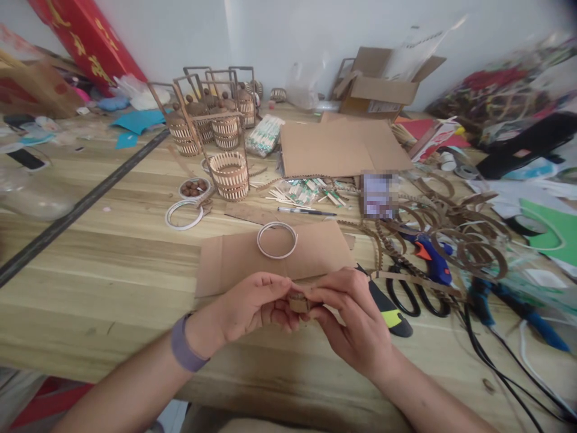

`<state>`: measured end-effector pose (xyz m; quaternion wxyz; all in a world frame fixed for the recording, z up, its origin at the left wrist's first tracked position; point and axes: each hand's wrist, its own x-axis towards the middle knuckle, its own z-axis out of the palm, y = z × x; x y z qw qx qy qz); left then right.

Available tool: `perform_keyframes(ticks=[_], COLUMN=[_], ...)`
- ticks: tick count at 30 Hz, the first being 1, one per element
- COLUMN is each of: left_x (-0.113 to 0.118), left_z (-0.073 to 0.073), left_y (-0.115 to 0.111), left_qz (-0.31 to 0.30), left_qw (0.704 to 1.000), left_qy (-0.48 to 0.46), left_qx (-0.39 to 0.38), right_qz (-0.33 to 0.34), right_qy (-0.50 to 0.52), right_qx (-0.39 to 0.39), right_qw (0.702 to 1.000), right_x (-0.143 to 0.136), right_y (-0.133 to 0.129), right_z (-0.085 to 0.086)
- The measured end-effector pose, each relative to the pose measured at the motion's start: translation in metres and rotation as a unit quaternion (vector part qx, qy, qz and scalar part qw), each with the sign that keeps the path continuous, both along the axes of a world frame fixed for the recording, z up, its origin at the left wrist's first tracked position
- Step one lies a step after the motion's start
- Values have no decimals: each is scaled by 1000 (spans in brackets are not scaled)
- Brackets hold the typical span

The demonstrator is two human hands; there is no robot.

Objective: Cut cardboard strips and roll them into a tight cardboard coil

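A small, tightly wound coil of brown cardboard strip (299, 303) sits between my two hands above the table's front part. My left hand (250, 305) grips its left side with thumb and fingers. From the other side, my right hand (354, 325) pinches it between thumb and fingers. A flat strip of cardboard (410, 281) runs out to the right from behind my right hand; whether it joins the coil is hidden. Just beyond my hands lies a cardboard sheet (238, 255) with a roll of white tape (277, 240) on it.
Scissors (403, 300), a blue glue gun (433, 258) and pliers (518, 307) lie right, beside tangled corrugated strips (473, 234). Beyond stand a slatted basket (229, 175), several lidded lantern-like baskets (183, 135), a bowl of brown balls (195, 188) and an open box (378, 90).
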<state>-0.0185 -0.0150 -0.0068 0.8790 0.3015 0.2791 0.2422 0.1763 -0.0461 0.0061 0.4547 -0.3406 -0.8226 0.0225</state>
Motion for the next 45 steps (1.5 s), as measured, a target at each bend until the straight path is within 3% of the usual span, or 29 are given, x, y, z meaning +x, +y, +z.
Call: perform_keyframes(ticks=[13, 19, 23, 31, 39, 45], left_x=[6, 4, 6, 4, 1, 3], left_z=[5, 9, 11, 5, 6, 11], left_y=[-4, -1, -4, -7, -7, -6], left_qz=[49, 124, 114, 102, 61, 43], left_qw=[998, 990, 990, 978, 984, 995], left_qy=[42, 64, 63, 132, 88, 34], left_qx=[-25, -32, 61, 126, 142, 79], right_qz=[-18, -52, -87, -84, -47, -22], right_qy=[12, -2, -59, -74, -14, 18], right_qx=[16, 39, 43, 49, 13, 12], right_qw=[1000, 998, 994, 992, 999, 1000], right_x=[-2, 3, 1, -7, 0, 2], right_y=[-1, 0, 4, 1, 0, 2], right_z=[-1, 4, 0, -4, -1, 3])
